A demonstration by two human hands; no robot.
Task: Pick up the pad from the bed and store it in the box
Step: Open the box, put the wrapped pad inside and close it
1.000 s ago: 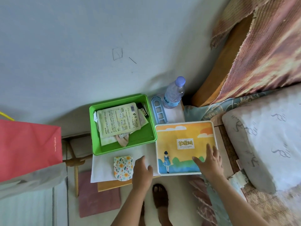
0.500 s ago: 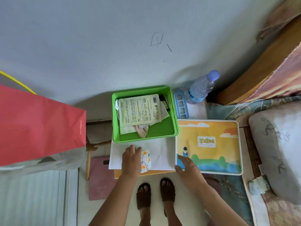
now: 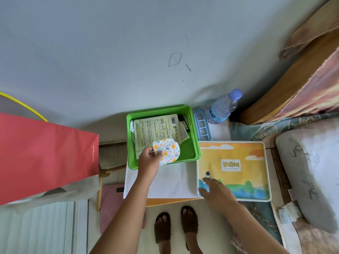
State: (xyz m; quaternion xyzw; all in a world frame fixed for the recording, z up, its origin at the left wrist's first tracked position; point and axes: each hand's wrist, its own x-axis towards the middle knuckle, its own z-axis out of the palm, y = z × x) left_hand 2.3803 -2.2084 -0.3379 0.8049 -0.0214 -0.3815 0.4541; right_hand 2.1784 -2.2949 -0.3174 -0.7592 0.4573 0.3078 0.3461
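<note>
A round white pad [image 3: 169, 150] with a flower print is pinched in my left hand [image 3: 149, 163], which holds it just above the front part of the green box [image 3: 192, 143]. The box stands on a white cloth and holds a pale green packet [image 3: 156, 128] and some other flat packets. My right hand [image 3: 215, 191] rests flat, fingers spread, on the near left corner of an orange and blue picture box [image 3: 233, 169] to the right of the green box.
A water bottle [image 3: 223, 107] and a pale blue tray [image 3: 201, 123] stand behind the picture box. The bed with a pillow [image 3: 311, 165] runs along the right. A red paper bag [image 3: 44, 154] fills the left. My sandalled feet [image 3: 176, 226] stand below the small table.
My left hand has lifted the flower-print pad off the white cloth and carried it forward over the green box. My right hand stays on the picture box's near left corner.
</note>
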